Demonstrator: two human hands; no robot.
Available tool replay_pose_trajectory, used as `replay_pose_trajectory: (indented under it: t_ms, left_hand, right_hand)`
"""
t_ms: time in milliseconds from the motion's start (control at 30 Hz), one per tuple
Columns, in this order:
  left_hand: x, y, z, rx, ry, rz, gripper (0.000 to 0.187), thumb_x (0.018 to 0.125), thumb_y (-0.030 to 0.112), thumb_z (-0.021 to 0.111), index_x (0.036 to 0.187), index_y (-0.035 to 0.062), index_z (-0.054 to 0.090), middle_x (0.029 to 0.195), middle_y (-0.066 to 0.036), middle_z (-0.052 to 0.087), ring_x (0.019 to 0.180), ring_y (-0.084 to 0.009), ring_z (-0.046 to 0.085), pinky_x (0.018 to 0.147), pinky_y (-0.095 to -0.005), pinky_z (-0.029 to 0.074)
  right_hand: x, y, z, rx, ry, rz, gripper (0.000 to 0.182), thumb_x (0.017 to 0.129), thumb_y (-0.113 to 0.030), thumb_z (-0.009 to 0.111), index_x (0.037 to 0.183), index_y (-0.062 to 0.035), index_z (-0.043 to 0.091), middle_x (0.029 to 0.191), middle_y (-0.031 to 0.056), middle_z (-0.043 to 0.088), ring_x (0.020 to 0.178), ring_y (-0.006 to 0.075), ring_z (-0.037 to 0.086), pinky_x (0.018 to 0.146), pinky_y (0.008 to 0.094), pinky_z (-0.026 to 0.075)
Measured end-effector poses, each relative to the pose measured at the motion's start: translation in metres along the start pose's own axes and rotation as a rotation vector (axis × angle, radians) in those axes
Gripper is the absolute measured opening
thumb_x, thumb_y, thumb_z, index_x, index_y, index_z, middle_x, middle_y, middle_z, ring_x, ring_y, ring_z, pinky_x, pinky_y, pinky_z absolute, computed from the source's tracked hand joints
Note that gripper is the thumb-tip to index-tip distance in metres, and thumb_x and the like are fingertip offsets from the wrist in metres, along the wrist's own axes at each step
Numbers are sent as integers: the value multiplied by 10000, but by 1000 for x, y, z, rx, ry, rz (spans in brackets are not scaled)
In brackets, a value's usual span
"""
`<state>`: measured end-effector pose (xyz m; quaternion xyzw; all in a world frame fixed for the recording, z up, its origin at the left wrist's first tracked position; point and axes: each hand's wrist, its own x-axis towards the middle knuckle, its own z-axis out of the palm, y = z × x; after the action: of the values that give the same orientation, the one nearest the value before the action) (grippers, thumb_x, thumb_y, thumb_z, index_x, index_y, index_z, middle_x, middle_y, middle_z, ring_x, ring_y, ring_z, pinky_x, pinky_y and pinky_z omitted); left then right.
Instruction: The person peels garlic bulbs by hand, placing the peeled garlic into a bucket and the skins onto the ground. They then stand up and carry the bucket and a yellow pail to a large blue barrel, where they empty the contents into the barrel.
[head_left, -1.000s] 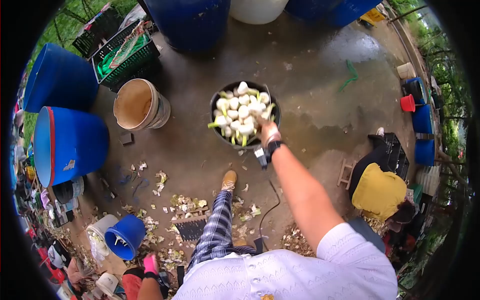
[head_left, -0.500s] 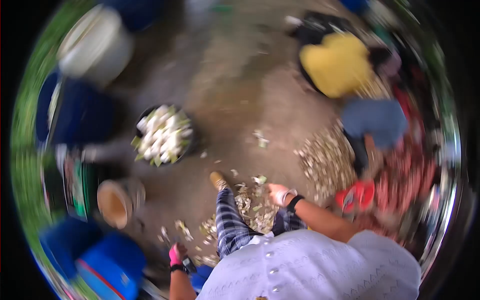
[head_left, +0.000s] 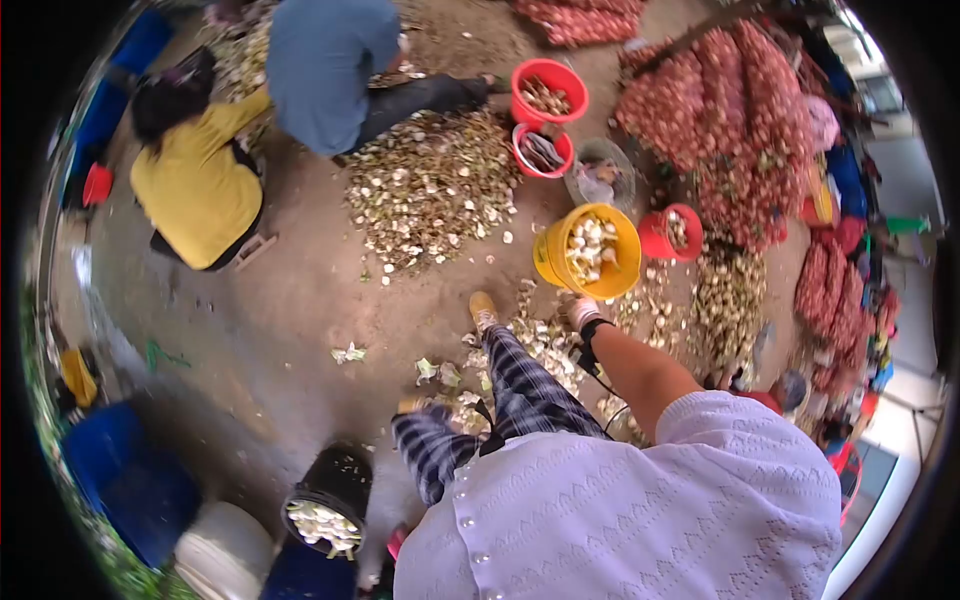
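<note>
My right hand (head_left: 582, 312), in a white glove or wrap with a black band at the wrist, is at the near rim of a yellow bucket (head_left: 545, 258). Its fingertips are too small and partly hidden to show whether they grip the rim. White bulbs that look like garlic (head_left: 592, 245) lie inside the bucket. Only a bit of my left hand (head_left: 397, 541), in pink, shows low beside my shirt, its fingers hidden. Close to it, a black bucket (head_left: 335, 472) of white trimmed bulbs appears tilted in the view.
Red tubs (head_left: 549, 92) and a small red bucket (head_left: 670, 233) stand around the yellow one. A garlic heap (head_left: 430, 190) lies ahead, with peelings at my feet. Two people, one in a yellow top (head_left: 195, 195), sit at left. Filled red mesh sacks (head_left: 720, 120) lie at right.
My view has swung to the right, bringing the yellow bucket in. My right hand has gone from above the peelings to the bucket's rim. My left hand has mostly left the view.
</note>
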<state>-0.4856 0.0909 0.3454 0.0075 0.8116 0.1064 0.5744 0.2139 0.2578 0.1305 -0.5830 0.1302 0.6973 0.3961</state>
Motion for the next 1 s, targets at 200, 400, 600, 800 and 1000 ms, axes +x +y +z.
replay_pose_trajectory:
  t_ms: [200,400,600,800,1000]
  left_hand:
    - [-26,229,62,217,56,204,243,871,299,503,865,58,528,656,-41,501,443,-144,473,379,-261,340]
    - [-8,366,196,392,-67,450,499,884,355,504,1212,-22,505,991,-168,629,711,-216,621,609,-304,486]
    - [-29,340,409,730,-499,474,315,920,163,492,1198,25,544,1064,-111,624,872,-182,630,780,-289,494]
    - [-1,269,414,1025,-559,481,275,886,79,510,1150,34,571,1041,-68,625,893,-139,609,789,-247,473]
    - [0,300,405,780,-414,339,332,894,142,511,1189,-9,530,1031,-102,629,851,-133,603,747,-251,482]
  right_hand:
    - [-42,3,4,-112,706,-19,328,932,-407,381,1020,-132,536,893,99,653,717,314,627,578,462,496]
    - [10,33,4,866,502,-63,529,948,-377,344,1428,-221,185,1341,175,422,1185,385,458,923,511,420]
    - [121,32,-16,1211,639,-143,576,910,-448,392,1409,-196,253,1409,142,341,1240,342,395,988,534,352]
    - [156,36,-36,1220,600,-186,580,899,-419,445,1390,-161,275,1419,133,327,1244,308,387,991,500,364]
    - [109,-13,-15,1271,537,-292,587,887,-390,497,1372,-126,297,1429,124,313,1247,274,378,994,465,376]
